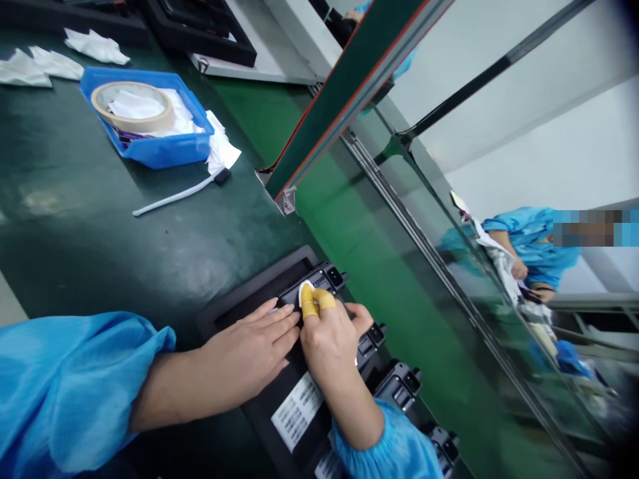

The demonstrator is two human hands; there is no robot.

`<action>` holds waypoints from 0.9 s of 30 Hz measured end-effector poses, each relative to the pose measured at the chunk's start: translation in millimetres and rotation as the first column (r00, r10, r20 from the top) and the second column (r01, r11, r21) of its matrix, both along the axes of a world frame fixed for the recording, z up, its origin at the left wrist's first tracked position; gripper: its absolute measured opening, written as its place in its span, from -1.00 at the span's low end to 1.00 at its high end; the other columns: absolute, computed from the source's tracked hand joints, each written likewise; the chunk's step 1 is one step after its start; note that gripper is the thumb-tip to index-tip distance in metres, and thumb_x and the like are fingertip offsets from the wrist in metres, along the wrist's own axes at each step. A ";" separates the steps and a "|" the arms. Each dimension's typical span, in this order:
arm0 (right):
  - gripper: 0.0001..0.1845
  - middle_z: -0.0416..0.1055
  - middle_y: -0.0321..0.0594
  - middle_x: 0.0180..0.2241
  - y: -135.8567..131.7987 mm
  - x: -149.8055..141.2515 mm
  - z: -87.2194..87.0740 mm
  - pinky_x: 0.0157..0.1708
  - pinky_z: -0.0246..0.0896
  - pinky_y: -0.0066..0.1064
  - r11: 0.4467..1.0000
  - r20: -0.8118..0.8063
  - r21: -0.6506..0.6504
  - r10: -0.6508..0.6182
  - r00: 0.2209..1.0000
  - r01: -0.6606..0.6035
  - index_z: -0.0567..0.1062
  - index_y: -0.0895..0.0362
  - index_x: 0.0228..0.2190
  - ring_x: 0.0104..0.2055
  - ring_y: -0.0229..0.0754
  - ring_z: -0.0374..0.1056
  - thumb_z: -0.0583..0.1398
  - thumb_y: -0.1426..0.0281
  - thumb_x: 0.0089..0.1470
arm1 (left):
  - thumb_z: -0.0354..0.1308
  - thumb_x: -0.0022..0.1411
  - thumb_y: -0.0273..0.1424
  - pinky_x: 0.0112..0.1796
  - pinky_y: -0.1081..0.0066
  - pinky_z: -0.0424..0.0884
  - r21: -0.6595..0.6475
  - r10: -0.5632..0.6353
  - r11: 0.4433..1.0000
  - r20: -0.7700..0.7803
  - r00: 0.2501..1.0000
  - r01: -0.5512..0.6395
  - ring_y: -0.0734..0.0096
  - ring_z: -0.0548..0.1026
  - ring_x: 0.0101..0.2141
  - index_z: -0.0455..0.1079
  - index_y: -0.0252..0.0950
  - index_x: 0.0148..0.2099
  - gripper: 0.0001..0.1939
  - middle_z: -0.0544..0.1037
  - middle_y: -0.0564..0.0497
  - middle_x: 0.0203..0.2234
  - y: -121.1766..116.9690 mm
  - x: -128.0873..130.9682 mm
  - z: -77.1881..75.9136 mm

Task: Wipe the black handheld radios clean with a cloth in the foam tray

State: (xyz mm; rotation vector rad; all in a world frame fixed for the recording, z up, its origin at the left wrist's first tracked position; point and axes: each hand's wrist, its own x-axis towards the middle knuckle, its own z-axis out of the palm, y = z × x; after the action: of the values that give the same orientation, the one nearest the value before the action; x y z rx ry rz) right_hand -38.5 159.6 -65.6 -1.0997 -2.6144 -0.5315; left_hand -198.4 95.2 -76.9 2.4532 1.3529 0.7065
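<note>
A black device [319,277] with a camera-like module at its end lies in a black foam tray [234,303] at the bench edge. My left hand [252,349] rests flat across the device, fingers stretched out side by side. Yellow finger cots cover two fingertips of my right hand [327,336], which presses a small white wipe [305,287] onto the device's surface. Beneath my wrists, a white barcode label [298,409] shows on the tray. Several similar black devices [399,384] lie in a row toward the lower right, partly hidden by my right arm.
On the dark green bench [164,266] stands a blue bin [170,150] holding a tape roll [132,106] and white wipes. A white-handled brush [182,193] lies before it. Crumpled wipes [97,46] lie farther back. A green metal post [344,100] rises at the edge; a co-worker [529,246] sits beyond.
</note>
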 end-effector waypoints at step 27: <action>-0.65 0.43 -0.16 -0.26 45.6 27.1 34.3 -0.11 -0.19 -0.19 0.977 -0.011 0.208 -0.041 0.999 0.042 0.52 0.15 -0.26 -0.31 -0.24 0.20 0.01 0.64 0.06 | -0.02 0.29 -0.43 0.14 0.10 0.24 0.059 -0.005 0.998 -0.073 0.997 0.009 0.18 0.35 0.11 0.32 -0.38 0.09 -0.66 0.42 -0.16 0.08 4.2 -7.1 8.9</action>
State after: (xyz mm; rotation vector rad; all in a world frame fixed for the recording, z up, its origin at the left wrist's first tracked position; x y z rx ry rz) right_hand -11.4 205.2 -31.3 -1.0873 -2.4661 -0.7890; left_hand -205.4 99.4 -68.0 2.5523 1.3677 0.6709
